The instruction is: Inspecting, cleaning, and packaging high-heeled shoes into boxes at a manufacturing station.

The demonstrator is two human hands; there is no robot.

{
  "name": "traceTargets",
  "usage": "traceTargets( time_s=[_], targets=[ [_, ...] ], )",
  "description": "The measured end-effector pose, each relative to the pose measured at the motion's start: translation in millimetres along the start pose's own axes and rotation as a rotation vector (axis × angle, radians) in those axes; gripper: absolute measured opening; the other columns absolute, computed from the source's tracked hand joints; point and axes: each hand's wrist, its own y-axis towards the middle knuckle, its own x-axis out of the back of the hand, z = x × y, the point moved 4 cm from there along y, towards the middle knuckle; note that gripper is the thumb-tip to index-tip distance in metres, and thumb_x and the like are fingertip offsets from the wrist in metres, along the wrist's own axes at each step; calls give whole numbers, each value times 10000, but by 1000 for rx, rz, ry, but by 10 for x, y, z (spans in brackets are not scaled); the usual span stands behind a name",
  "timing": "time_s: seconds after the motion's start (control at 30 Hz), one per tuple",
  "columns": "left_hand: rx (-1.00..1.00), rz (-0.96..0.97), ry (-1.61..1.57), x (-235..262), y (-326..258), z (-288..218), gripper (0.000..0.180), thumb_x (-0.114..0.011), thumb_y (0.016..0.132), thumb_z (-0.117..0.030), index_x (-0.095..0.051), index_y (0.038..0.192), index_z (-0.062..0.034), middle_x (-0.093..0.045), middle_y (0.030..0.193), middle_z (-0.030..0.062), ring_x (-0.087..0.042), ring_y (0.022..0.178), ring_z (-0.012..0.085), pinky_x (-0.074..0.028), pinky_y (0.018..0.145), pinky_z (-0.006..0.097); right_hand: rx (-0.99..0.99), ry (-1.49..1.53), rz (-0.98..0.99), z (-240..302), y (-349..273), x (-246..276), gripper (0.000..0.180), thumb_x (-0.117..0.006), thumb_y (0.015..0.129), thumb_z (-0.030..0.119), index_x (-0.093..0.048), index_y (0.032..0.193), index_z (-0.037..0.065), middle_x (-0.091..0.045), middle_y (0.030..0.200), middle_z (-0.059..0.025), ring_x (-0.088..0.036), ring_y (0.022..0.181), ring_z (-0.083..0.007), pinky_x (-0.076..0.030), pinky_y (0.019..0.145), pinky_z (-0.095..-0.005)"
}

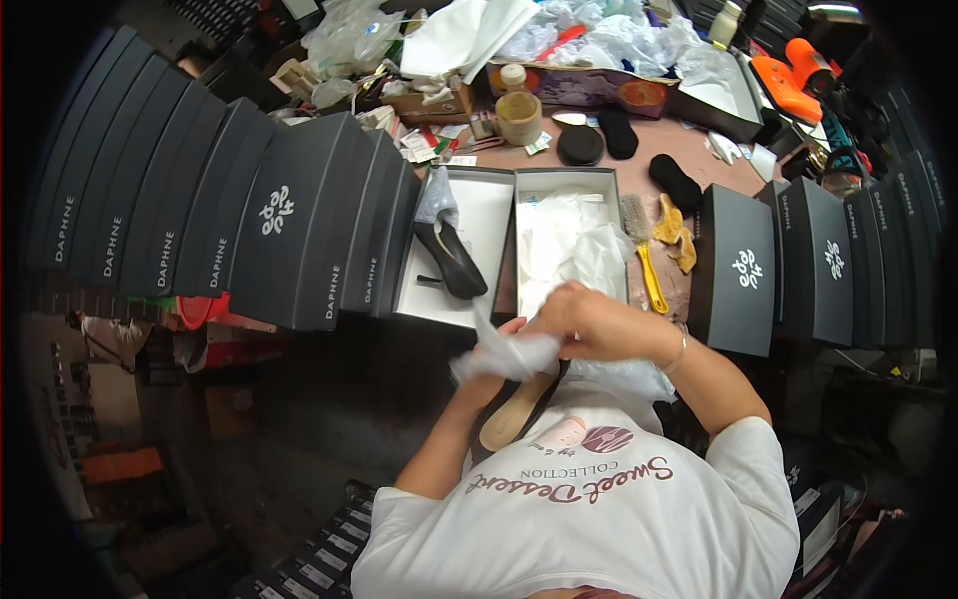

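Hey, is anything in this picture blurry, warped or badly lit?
Head view: whitish wrapping by the right hand is smeared, probably by motion; head view: dark shoe boxes at left lean and bend toward the rim; head view: black corners, dim lower left, while the black high-heeled shoe looks fairly sharp.

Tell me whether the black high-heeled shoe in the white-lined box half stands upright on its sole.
No: the shoe lies on its side, its slim heel pointing left across the box half.

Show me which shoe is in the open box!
The black high-heeled shoe with pale stuffing, in the open box, left side. The other shoe, showing its tan insole, is by the white shirt.
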Motion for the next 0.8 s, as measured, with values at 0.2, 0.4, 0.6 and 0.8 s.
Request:
traceTargets(
  time_s=[0.2, 0.4, 0.6, 0.8],
  targets=[
    [227, -22, -333, -129, -109, -191, 628, -620, 851, -92, -351, 1405, 28, -553, 1264, 110, -573, 1096, 156, -456, 954, 298, 4, -639, -3, -11, -304, -688, 156, -580, 755, 176, -666, 849, 87, -528, 804, -17, -512, 848, -189, -377, 788, -335],
    [269, -36, -295, -215, -65, -418, 631, -597, 813, -7, -378, 1405, -5, -570, 1215, 84, -559, 1088, 158, -424, 972, 285, -23, -668, -4, 72, -327, -769, 177, -593, 757, 169, -648, 887, 62, -542, 835, -48, -516, 859, -219, -390, 788, -339],
    [256, -31, -127, -148, -31, -348, 583, -597, 828, 1, -421, 1383, -9, -578, 1234, 64, -546, 1123, 125, -407, 993, 281, -332, -231, -425, -155, -577, 13, 437, -652, 780, 100, -557, 1198, 17, -598, 1043, -184, -577, 970, -320, -465, 828, -399],
    [247, -13, -125, -305, -72, -444, 577, -547, 812, 49, -425, 1375, 10, -540, 1295, 89, -515, 1170, 137, -388, 1004, 278, -629, 329, -289, -717, -762, -287, 165, -613, 876, 100, -597, 968, -36, -607, 739, -106, -538, 653, -207, -456, 634, -311]
  ],
)
